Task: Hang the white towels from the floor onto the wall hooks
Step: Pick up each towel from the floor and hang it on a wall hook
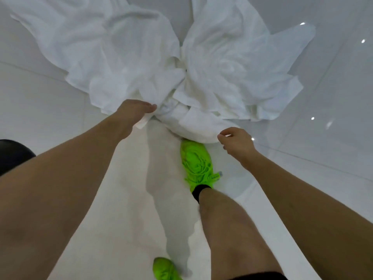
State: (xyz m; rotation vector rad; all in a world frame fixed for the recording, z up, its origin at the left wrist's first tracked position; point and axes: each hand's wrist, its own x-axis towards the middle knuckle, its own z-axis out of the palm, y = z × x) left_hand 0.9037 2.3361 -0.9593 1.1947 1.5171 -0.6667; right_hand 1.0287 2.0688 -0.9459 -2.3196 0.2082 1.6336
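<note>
White towels (pixel 125 57) are lying crumpled on the floor (pixel 40 110), likely soft, light, floppy; left hand (pixel 133 110) is pinching a near edge, right hand (pixel 234 142) is hovering loosely curled, holding nothing

Two neon-green sneakers (pixel 196 160) — black sock; glossy white tiled floor (pixel 302 188).

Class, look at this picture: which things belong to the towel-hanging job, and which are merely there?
Belong to the job: white towels; left hand, gripping a towel edge; right hand, reaching for the towels.

Merely there: green shoes; tiled floor; dark object at left edge.
</note>
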